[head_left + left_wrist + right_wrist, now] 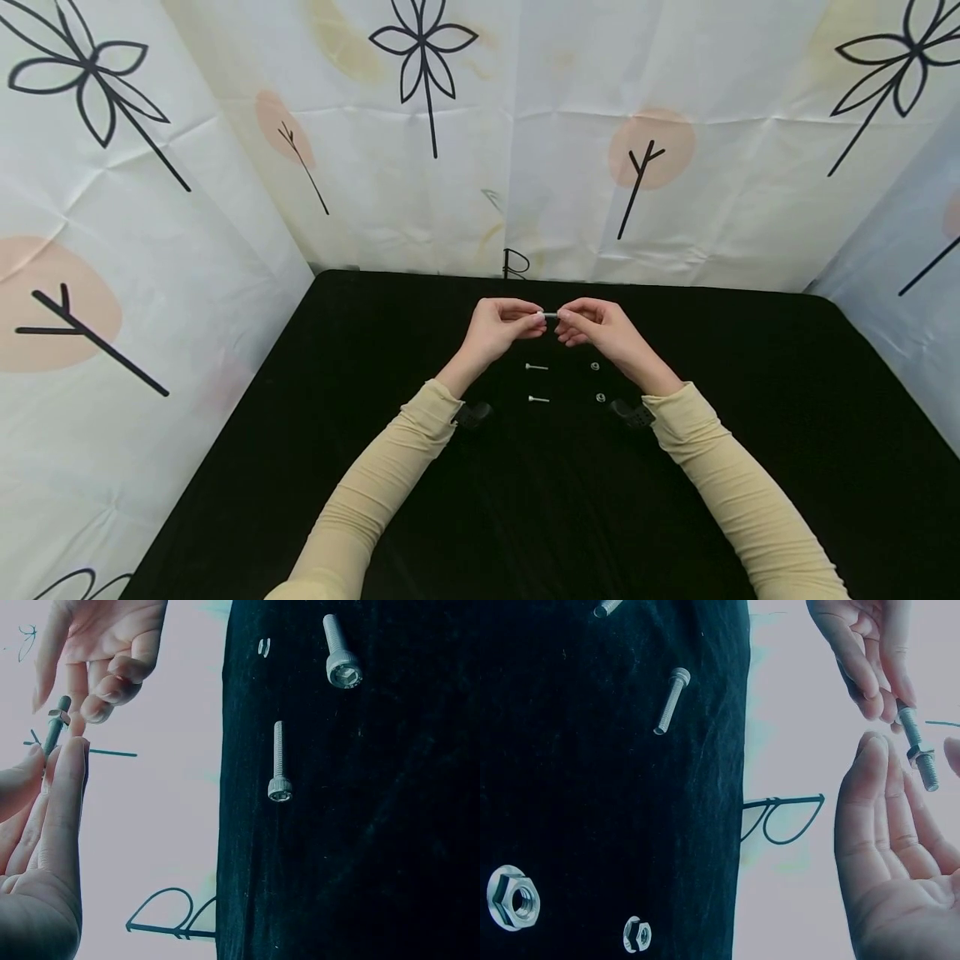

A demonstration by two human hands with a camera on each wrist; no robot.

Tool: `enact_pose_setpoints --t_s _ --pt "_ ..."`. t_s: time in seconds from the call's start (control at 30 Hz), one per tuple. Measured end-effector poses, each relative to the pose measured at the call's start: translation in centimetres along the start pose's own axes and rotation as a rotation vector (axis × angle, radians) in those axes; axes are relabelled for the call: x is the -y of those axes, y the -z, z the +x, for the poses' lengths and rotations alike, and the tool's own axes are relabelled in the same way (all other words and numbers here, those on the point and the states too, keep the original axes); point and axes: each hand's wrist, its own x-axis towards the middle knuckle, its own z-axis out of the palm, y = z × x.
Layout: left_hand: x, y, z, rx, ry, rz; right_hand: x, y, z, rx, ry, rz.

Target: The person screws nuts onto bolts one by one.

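My left hand pinches a metal bolt between thumb and fingertips, hiding its head. A hex nut sits partway along the thread, with the bolt's tip protruding beyond it. Around that end, my right hand has its thumb and fingers spread apart, close to the nut; both wrist views show gaps there, though light contact by a finger is hard to judge. Both hands are raised over the far part of the black table.
Two loose socket-head bolts lie on the black cloth below the hands. To their right lie two flanged nuts. A patterned white curtain hangs behind the table and along its sides.
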Motion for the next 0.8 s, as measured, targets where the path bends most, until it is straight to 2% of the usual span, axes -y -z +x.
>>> enact_pose_setpoints --t_s 0.2,0.47,0.63,0.8 --pt "0.18 0.02 -0.01 0.002 -0.006 -0.008 0.05 0.0 -0.25 0.008 0.069 0.035" --pt "0.15 -0.01 0.1 0.003 -0.016 -0.005 -0.09 0.09 -0.06 -0.005 0.014 -0.006" --pt "0.07 -0.05 0.05 0.012 -0.007 -0.011 -0.35 0.1 0.02 -0.005 0.062 0.05" --pt "-0.1 0.1 0.05 0.041 0.019 -0.023 -0.15 0.19 -0.07 -0.013 0.072 0.041"
